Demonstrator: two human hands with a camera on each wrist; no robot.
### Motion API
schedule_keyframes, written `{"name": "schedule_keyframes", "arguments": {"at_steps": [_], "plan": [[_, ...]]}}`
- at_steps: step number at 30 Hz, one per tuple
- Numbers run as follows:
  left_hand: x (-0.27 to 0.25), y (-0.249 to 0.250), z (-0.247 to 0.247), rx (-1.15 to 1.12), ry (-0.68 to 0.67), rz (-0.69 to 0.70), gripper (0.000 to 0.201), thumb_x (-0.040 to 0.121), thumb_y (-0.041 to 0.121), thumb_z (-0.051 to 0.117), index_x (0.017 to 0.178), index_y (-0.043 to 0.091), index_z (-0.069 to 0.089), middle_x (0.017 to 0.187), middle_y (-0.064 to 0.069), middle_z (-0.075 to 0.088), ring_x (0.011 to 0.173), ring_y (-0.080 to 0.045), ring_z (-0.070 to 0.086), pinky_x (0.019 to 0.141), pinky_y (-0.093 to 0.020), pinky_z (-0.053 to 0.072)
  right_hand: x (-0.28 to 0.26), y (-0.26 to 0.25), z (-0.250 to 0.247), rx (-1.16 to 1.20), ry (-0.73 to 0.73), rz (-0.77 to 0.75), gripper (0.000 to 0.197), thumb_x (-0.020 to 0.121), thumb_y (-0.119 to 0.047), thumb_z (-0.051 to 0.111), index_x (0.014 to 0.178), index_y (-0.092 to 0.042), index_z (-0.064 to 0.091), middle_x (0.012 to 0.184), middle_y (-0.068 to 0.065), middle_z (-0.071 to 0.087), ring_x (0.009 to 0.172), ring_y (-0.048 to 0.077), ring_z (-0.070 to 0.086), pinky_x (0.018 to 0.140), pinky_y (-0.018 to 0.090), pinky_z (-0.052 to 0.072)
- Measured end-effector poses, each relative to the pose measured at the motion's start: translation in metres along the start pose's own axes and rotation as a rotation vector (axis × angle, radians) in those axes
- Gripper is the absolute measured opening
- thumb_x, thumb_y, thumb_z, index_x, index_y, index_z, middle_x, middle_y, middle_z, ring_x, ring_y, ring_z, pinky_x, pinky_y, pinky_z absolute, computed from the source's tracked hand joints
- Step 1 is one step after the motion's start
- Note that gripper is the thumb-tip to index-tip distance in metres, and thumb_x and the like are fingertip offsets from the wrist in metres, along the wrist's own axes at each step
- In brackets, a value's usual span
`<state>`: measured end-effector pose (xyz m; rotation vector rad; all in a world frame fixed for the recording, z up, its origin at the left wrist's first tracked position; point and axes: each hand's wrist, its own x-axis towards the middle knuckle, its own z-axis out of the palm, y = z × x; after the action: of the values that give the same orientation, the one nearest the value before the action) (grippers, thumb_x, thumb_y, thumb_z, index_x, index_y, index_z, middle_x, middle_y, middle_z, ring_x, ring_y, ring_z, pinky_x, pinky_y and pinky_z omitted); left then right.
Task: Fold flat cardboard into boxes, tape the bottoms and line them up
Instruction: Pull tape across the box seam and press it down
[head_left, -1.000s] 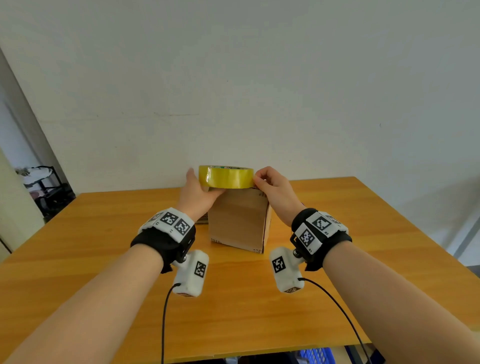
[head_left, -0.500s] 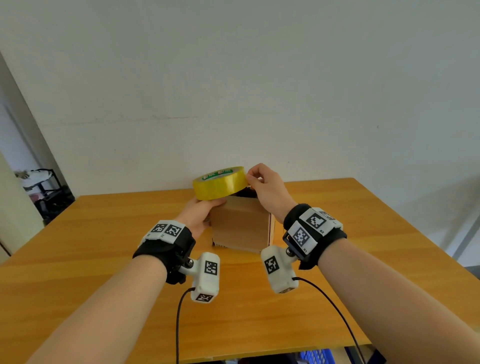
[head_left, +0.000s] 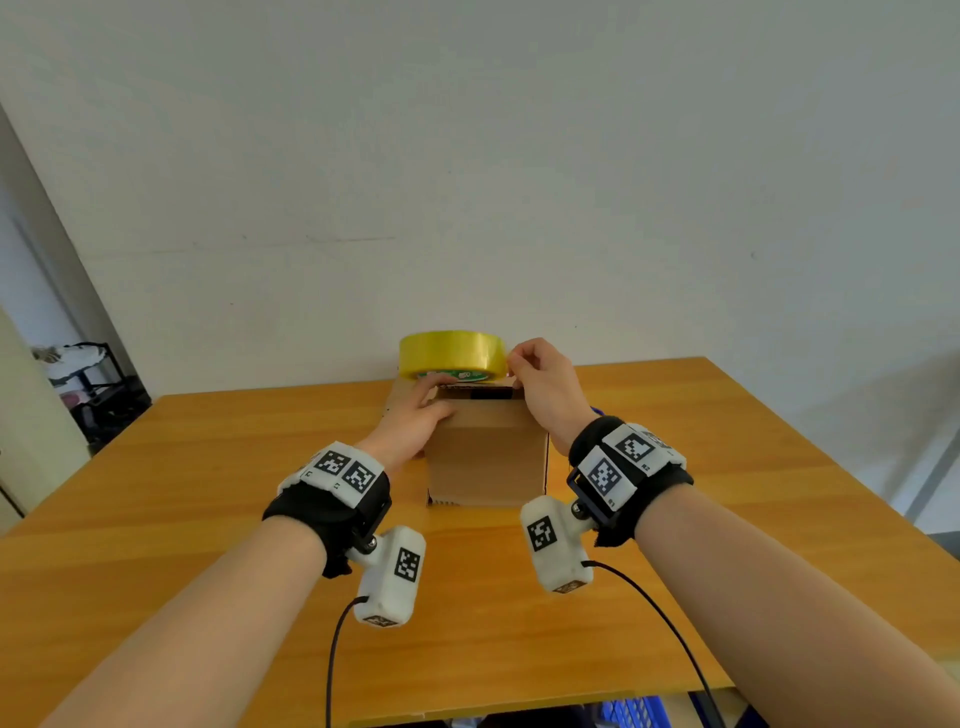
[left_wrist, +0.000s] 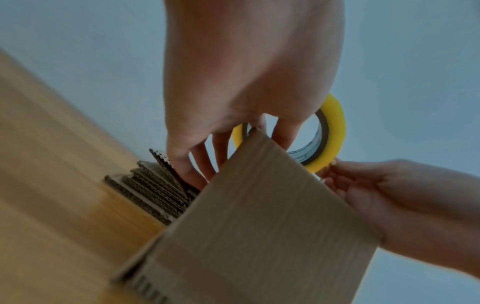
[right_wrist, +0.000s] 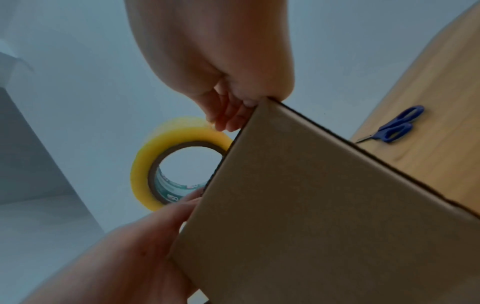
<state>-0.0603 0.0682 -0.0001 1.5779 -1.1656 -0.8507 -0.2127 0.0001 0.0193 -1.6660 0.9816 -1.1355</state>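
Observation:
A folded brown cardboard box stands on the wooden table, its top at the level of my hands. Just above its far edge a yellow tape roll is tilted so that its printed core faces me. My left hand reaches over the box's left top corner and holds the roll from beneath, fingers at its core. My right hand pinches the roll's right rim with thumb and fingertips. In the wrist views the tape roll shows beyond the box.
A stack of flat cardboard lies on the table behind the box, to its left. Blue-handled scissors lie on the table to the right of the box. A white wall rises just behind the table; a dark rack stands far left.
The tape roll has tipped the other way, now showing its underside and core. My left hand has slid right, under the roll, over the box's top; my right hand stays pinched at the rim.

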Motion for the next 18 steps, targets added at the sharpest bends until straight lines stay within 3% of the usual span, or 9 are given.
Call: {"name": "schedule_keyframes", "arguments": {"at_steps": [2, 4, 6, 9, 13, 18], "plan": [[-0.005, -0.001, -0.004, 0.165, -0.037, 0.132, 0.034, 0.092, 0.035, 0.056, 0.125, 0.034, 0.046, 0.126, 0.004, 0.053, 0.111, -0.014, 0.053, 0.098, -0.036, 0.043, 0.002, -0.001, -0.002, 0.080, -0.005, 0.019, 0.011, 0.099, -0.016, 0.046, 0.093, -0.013, 0.054, 0.079, -0.002, 0.053, 0.073, 0.013, 0.049, 0.068, 0.023, 0.041], [-0.010, -0.007, -0.011, 0.277, -0.094, 0.214, 0.059, 0.076, 0.047, 0.069, 0.128, 0.037, 0.042, 0.130, 0.013, 0.047, 0.119, -0.007, 0.046, 0.103, -0.031, 0.040, 0.002, -0.002, -0.004, 0.136, -0.013, 0.040, 0.010, 0.099, -0.014, 0.046, 0.094, -0.010, 0.053, 0.076, -0.002, 0.051, 0.068, 0.010, 0.047, 0.063, 0.019, 0.037], [-0.011, -0.014, -0.015, 0.298, -0.136, 0.218, 0.073, 0.064, 0.047, 0.078, 0.127, 0.041, 0.041, 0.131, 0.011, 0.048, 0.118, -0.009, 0.049, 0.102, -0.033, 0.044, 0.003, -0.001, -0.007, 0.160, -0.018, 0.039, 0.010, 0.099, -0.013, 0.046, 0.092, -0.010, 0.053, 0.075, -0.001, 0.051, 0.068, 0.010, 0.046, 0.061, 0.017, 0.038], [-0.011, -0.021, -0.015, 0.263, -0.119, 0.260, 0.063, 0.071, 0.033, 0.079, 0.123, 0.045, 0.045, 0.129, 0.010, 0.050, 0.117, -0.010, 0.051, 0.102, -0.038, 0.045, 0.002, -0.001, -0.010, 0.208, -0.001, 0.045, 0.015, 0.099, -0.011, 0.046, 0.085, -0.012, 0.052, 0.074, 0.000, 0.050, 0.069, 0.010, 0.045, 0.059, 0.010, 0.039], [-0.011, -0.022, -0.010, 0.355, -0.094, 0.318, 0.061, 0.079, 0.039, 0.071, 0.133, 0.038, 0.043, 0.134, 0.013, 0.045, 0.123, -0.008, 0.044, 0.107, -0.037, 0.040, 0.004, -0.008, -0.016, 0.268, 0.004, 0.048, 0.021, 0.098, -0.010, 0.047, 0.079, -0.014, 0.052, 0.073, 0.000, 0.049, 0.070, 0.010, 0.046, 0.065, 0.017, 0.037], [-0.010, -0.014, -0.006, 0.515, -0.084, 0.369, 0.058, 0.087, 0.041, 0.061, 0.139, 0.030, 0.036, 0.142, 0.008, 0.030, 0.120, -0.003, 0.033, 0.104, -0.025, 0.030, 0.005, -0.019, -0.022, 0.513, -0.030, 0.078, 0.023, 0.099, -0.003, 0.044, 0.079, -0.011, 0.053, 0.073, 0.001, 0.048, 0.067, 0.011, 0.045, 0.067, 0.019, 0.041]]}}
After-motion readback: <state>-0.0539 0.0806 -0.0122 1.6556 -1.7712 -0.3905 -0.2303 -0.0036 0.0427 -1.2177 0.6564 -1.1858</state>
